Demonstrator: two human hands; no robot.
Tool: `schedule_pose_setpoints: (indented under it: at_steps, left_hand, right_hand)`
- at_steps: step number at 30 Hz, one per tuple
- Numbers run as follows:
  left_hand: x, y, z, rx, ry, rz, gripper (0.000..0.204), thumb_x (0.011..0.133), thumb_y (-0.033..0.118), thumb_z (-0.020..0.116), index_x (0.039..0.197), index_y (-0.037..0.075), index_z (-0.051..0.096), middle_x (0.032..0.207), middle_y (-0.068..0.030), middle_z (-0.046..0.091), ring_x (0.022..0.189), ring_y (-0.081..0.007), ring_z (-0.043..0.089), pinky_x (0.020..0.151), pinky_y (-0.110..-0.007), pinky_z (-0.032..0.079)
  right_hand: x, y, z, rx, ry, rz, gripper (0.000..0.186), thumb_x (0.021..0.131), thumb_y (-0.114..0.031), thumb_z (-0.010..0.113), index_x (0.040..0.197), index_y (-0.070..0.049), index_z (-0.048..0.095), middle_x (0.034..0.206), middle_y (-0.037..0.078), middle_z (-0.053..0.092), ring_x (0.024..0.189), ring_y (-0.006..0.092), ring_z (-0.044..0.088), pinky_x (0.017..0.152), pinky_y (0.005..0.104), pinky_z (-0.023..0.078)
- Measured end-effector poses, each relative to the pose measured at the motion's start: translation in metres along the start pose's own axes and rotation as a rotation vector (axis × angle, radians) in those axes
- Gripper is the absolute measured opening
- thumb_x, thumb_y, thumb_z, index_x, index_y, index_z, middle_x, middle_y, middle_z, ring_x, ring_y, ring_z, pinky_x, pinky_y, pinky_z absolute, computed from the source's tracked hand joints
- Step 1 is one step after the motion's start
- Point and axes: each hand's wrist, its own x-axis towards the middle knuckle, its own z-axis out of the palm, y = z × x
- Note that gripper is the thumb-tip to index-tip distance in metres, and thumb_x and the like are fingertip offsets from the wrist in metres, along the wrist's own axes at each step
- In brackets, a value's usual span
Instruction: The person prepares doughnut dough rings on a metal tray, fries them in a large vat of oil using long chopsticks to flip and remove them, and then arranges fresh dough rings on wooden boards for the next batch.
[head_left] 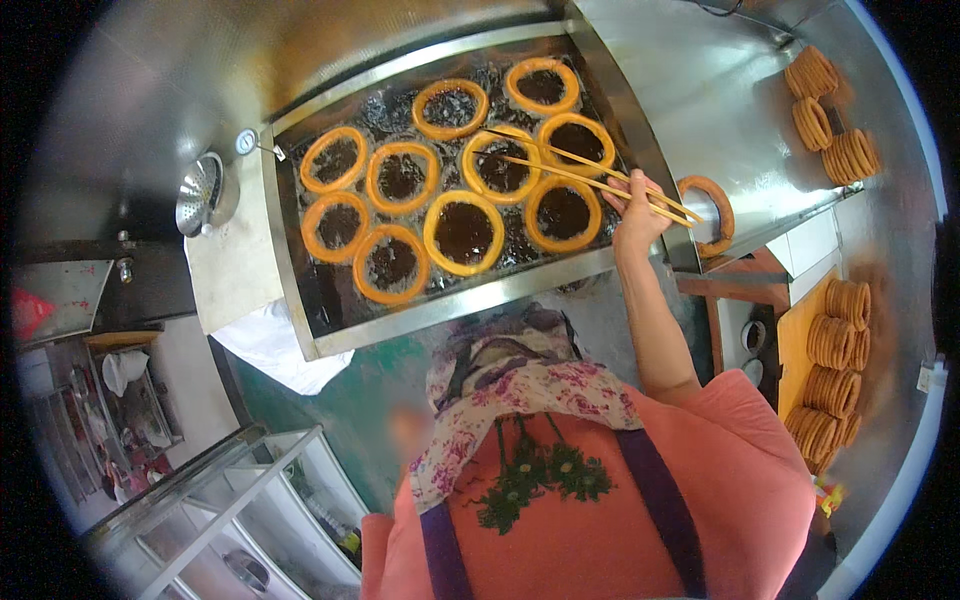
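Reaching out over the frying vat, the right hand (634,213) has its fingers clamped on a pair of long pale wooden chopsticks (590,172), gripped near their thick ends, which stick out toward three o'clock. The thin tips run toward ten o'clock and lie across the orange fried dough ring (501,165) near the middle of the oil; whether they touch it or hover just above cannot be told. Around that ring float eight more orange dough rings, one at twelve o'clock (450,108), others spread toward nine and six o'clock, all in dark bubbling oil inside the rectangular steel frying vat (300,270). At three o'clock of the hand, one browner ring (708,214) rests on the sloped steel draining tray (700,110), partly hidden behind the chopstick ends. Further out toward two o'clock, stacks of finished brown rings (830,120) stand on edge on the steel desk (900,220), and more stacks (835,370) sit at four o'clock, bent by the lens rim. A round steel perforated ladle (203,193) hangs at nine o'clock beside the vat. The left hand is out of sight, hidden below the person's salmon-coloured top (620,500) and floral scarf (520,385).
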Motion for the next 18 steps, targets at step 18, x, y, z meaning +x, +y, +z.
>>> schedule_pose_setpoints:
  at_steps: [18]
  left_hand:
    - [0.069,-0.039,0.150,1.187,1.288,0.667,0.043,0.073,-0.004,0.051,0.115,-0.006,0.046,0.070,-0.0153,0.060,0.051,-0.0220,0.061,0.041,-0.030,0.046]
  right_hand:
    - [0.002,0.090,-0.021,0.237,0.349,0.368,0.013,0.085,-0.008,0.058,0.091,0.003,0.055,0.083,0.019,0.062,0.071,0.0257,0.065,0.054,0.0370,0.060]
